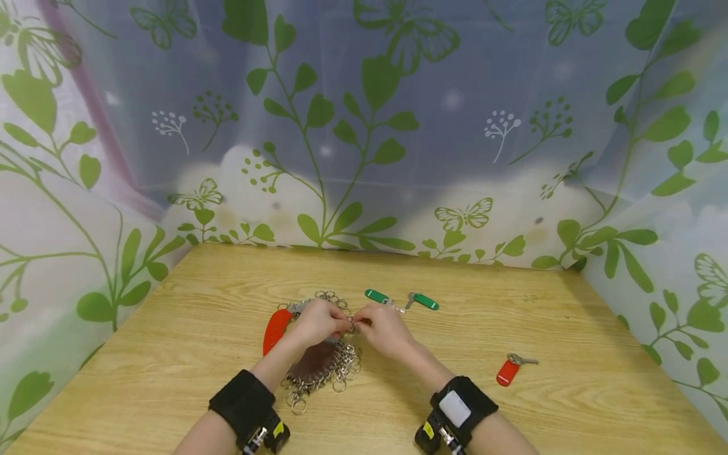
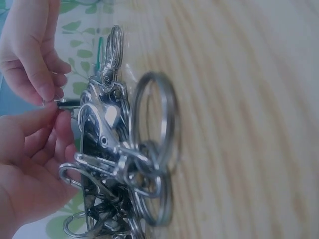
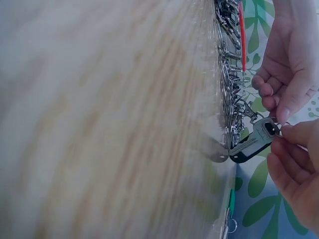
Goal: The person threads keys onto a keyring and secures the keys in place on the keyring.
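Note:
My left hand [image 1: 320, 322] and right hand [image 1: 383, 328] meet over the table, fingertips almost touching. Between their pinched thumbs and fingers is a small key ring [image 3: 277, 130], partly hidden by the fingertips. A silver key [image 3: 256, 137] hangs from it with a black tag [image 3: 244, 157] behind. Below and beside my left hand lies a round, brown-centred piece [image 1: 315, 366], its edge crowded with metal clasps [image 2: 102, 124] and split rings [image 2: 154, 124]. A curved red piece [image 1: 276, 330] sits at its left, partly covered by my left forearm.
Past my right hand lie two green key tags [image 1: 425, 301] with keys. Farther right on the wooden table [image 1: 569, 328] is a red key tag [image 1: 507, 373] with a key [image 1: 523, 359]. A patterned curtain [image 1: 364, 126] closes off the back and sides.

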